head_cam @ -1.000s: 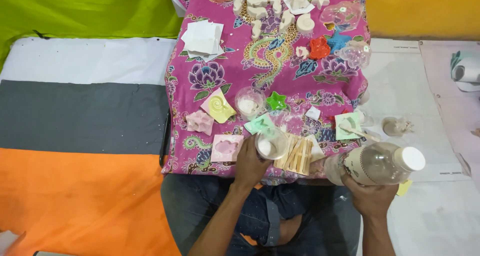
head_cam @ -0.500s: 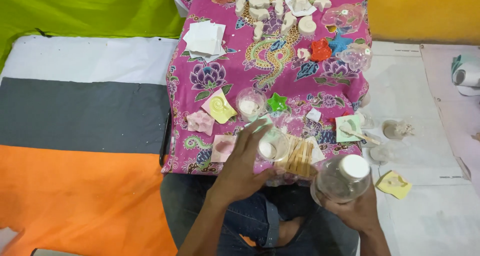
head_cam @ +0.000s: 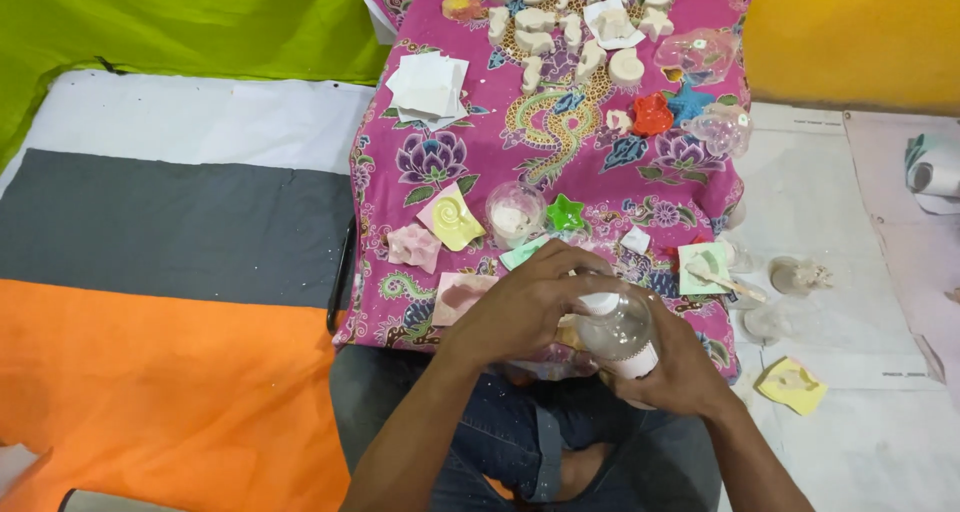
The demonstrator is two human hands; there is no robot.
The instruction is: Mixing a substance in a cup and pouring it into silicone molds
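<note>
The right hand (head_cam: 675,372) wraps around the lower body of a clear plastic bottle (head_cam: 617,330), closed on it from the 4 o'clock side, so the bottle sits just above the person's lap at the near edge of the pink patterned cloth (head_cam: 470,162). The bottle's long axis runs from the right palm up towards 11 o'clock, with its white cap (head_cam: 598,299) at the far end. The left hand (head_cam: 525,307) comes in from 8 o'clock and curls closed over that cap end, fingers folded around the neck; both hands touch the bottle, the left on the top, the right on the base. The left is the one at the cap; the right only steadies the body.

Outward from the hands, at 12 o'clock, a green star-shaped mould (head_cam: 566,213) lies beside a small clear cup (head_cam: 515,215) with white paste in it. At 10 o'clock sit a yellow shell mould (head_cam: 452,218) and a pink mould (head_cam: 413,246), and a second pink one (head_cam: 462,294) lies partly under the left wrist. At 2 o'clock a pale green pad holds a small stick (head_cam: 722,278). Further off at 12 o'clock, white cast figures (head_cam: 560,17) stand in rows at the cloth's far end, with a stack of white paper squares (head_cam: 430,84) at 11 o'clock.
</note>
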